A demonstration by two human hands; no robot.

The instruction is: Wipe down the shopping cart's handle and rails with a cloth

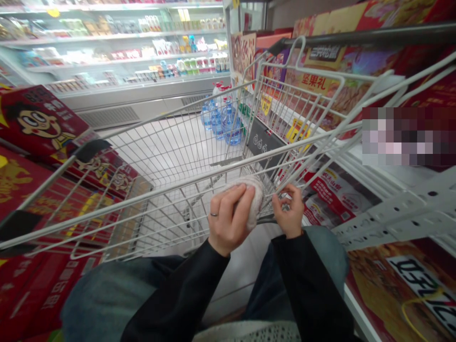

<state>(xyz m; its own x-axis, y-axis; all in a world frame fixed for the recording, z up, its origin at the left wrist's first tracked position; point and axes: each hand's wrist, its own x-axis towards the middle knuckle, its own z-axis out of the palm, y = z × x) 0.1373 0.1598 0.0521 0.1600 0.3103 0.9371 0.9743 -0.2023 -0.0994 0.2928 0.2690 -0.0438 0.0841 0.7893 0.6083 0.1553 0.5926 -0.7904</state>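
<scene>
A white wire shopping cart (185,142) lies tilted on its side in front of me, its basket open toward me. My left hand (230,218), a ring on one finger, presses a pale folded cloth (254,197) against the cart's wire near the lower corner. My right hand (288,211) is just to the right, fingers curled around a thin wire of the cart's frame. Both arms wear black sleeves. My knees in blue jeans show below.
Red gift boxes (42,128) are stacked at the left, more red boxes (402,280) on a white shelf at the right. Bundled water bottles (223,121) stand on the floor beyond the cart. A refrigerated display case (117,52) lines the back wall.
</scene>
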